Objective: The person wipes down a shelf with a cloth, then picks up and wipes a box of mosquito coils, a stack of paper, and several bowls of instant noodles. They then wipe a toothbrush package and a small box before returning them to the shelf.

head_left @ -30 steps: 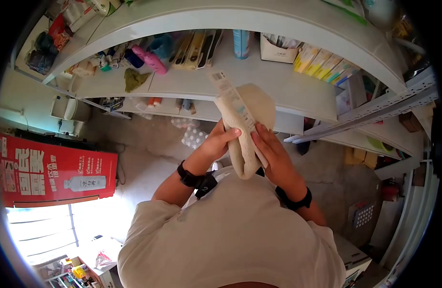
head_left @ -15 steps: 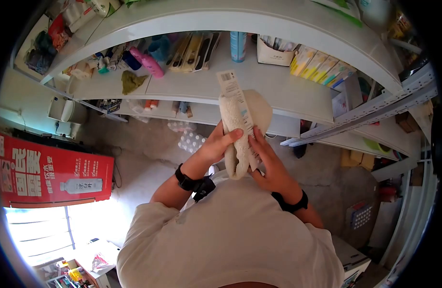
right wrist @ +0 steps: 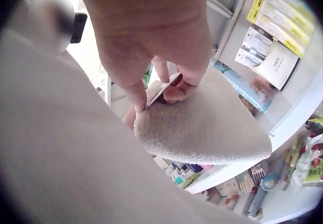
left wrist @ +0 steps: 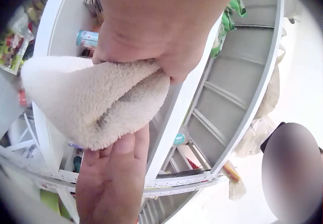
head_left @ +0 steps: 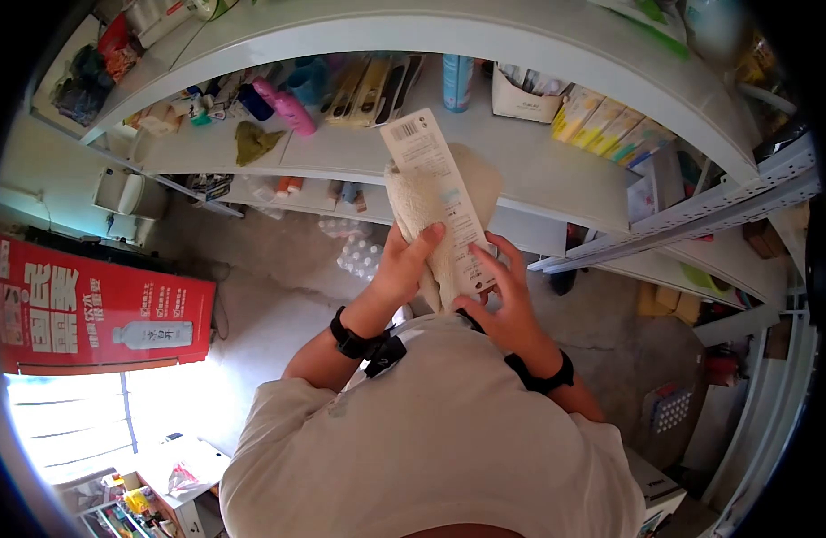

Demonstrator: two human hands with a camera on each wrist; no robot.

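Note:
A folded cream fleecy piece (head_left: 416,199) is held up in front of the chest, its soft pile plain in the left wrist view. Against it lies a long white printed card (head_left: 452,190) with a barcode at its far end. My left hand (head_left: 404,269) grips the fleece, thumb on top, other fingers mostly hidden beneath. My right hand (head_left: 513,309) pinches the card near its close end; the right wrist view shows the card's thin edge (right wrist: 160,93) between the fingers and fleece around it.
Ahead stands a grey-white shelf (head_left: 332,157) with a pink bottle (head_left: 292,112), a blue can (head_left: 457,82), a white box (head_left: 525,94) and yellow packs (head_left: 585,117). A metal upright (head_left: 700,211) rises at the right. At the left is a red printed panel (head_left: 99,309).
The card has turned its printed face further toward the head camera and shows wider, leaning left. The right fingers have shifted to the card's near end. The left hand keeps its grip.

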